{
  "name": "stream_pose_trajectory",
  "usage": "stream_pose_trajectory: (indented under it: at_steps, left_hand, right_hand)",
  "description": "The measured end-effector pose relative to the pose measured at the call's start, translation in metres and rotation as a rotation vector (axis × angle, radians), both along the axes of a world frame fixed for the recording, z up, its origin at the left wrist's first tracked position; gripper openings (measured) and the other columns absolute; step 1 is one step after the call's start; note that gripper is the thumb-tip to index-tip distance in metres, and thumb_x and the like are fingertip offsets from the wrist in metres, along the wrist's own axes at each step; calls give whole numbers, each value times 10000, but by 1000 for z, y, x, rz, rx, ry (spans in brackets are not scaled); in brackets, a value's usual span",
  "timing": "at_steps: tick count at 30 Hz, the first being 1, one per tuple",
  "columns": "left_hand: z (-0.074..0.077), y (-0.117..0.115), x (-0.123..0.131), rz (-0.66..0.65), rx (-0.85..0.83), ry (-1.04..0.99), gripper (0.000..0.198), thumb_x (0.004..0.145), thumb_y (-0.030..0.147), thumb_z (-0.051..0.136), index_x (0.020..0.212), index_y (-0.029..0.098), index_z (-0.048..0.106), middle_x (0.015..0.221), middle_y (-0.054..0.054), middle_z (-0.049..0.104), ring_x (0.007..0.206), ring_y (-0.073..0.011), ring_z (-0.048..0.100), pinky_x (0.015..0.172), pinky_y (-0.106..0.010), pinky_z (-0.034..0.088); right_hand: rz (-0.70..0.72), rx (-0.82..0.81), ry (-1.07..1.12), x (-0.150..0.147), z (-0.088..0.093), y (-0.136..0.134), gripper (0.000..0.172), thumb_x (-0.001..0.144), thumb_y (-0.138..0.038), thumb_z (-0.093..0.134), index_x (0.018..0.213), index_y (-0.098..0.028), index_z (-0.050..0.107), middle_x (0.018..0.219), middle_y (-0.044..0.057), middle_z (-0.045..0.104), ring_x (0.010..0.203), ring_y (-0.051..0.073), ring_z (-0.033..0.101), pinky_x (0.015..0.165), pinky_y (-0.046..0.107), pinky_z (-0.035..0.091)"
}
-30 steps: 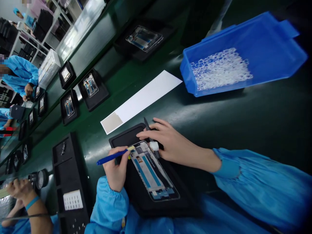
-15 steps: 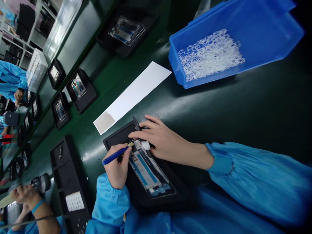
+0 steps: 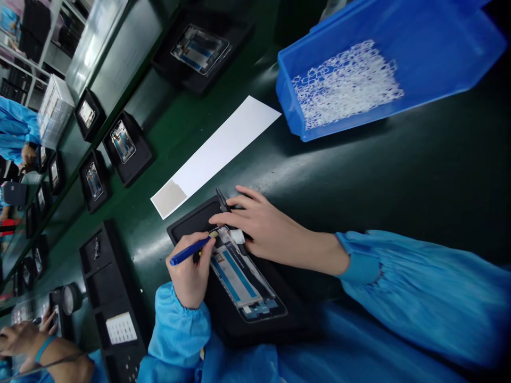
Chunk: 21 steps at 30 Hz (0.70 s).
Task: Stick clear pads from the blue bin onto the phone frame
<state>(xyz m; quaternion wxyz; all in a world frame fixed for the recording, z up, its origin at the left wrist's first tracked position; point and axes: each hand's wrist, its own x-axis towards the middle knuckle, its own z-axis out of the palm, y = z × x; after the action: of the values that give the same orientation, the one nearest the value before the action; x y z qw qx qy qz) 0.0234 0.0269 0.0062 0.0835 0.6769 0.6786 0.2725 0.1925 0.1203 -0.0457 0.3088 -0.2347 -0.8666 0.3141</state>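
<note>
A phone frame [image 3: 243, 279] with blue strips lies in a black foam tray [image 3: 187, 223] right in front of me. My left hand [image 3: 190, 274] is closed round a blue pen-like tool [image 3: 189, 251] whose pale tip rests on the frame's top corner. My right hand [image 3: 263, 229] lies over the frame's upper end, fingers curled on dark tweezers [image 3: 222, 200] with a small white piece [image 3: 238, 236] under the palm.
A blue bin [image 3: 399, 58] of clear film pieces stands at the upper right. A white paper strip [image 3: 223, 146] lies beyond the tray. More black trays with phone frames [image 3: 123, 142] run along the green belt. A compartment tray [image 3: 107, 298] and another person's hands [image 3: 24, 340] are at the left.
My left hand brought the blue tool's tip up to the frame's top corner; my right hand shifted slightly left. The view has also drifted, so the bin sits higher.
</note>
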Motion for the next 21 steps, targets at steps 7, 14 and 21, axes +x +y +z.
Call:
stream_pose_trajectory:
  at_steps: [7,14,21]
  left_hand:
    - [1,2,1,-4,5,20,51,895,216,633,938,206,656,833,-27,727,777,-156,709,722,-248,574]
    - [3,3,2,-14,-5,14,69,905,231,616,944,204,666,834,-33,731,776,-160,710,724,-254,575]
    - [0,4,4,-30,-93,8,121,935,267,569,959,220,678,880,-34,741,803,-161,710,743,-257,562]
  right_hand:
    - [6,-5,-11,1,0,0,447,812,-39,446,1198,-209,594,1026,58,702,1100,282,558,1094,623,317]
    - [-14,5,-14,1,-1,-1,464,790,-25,439,1192,-199,591,1013,60,706,1102,282,552,1097,616,315]
    - [-33,95,24,-2,-12,-5,554,710,-9,433,1207,-225,549,1024,68,700,1031,298,578,1063,600,345]
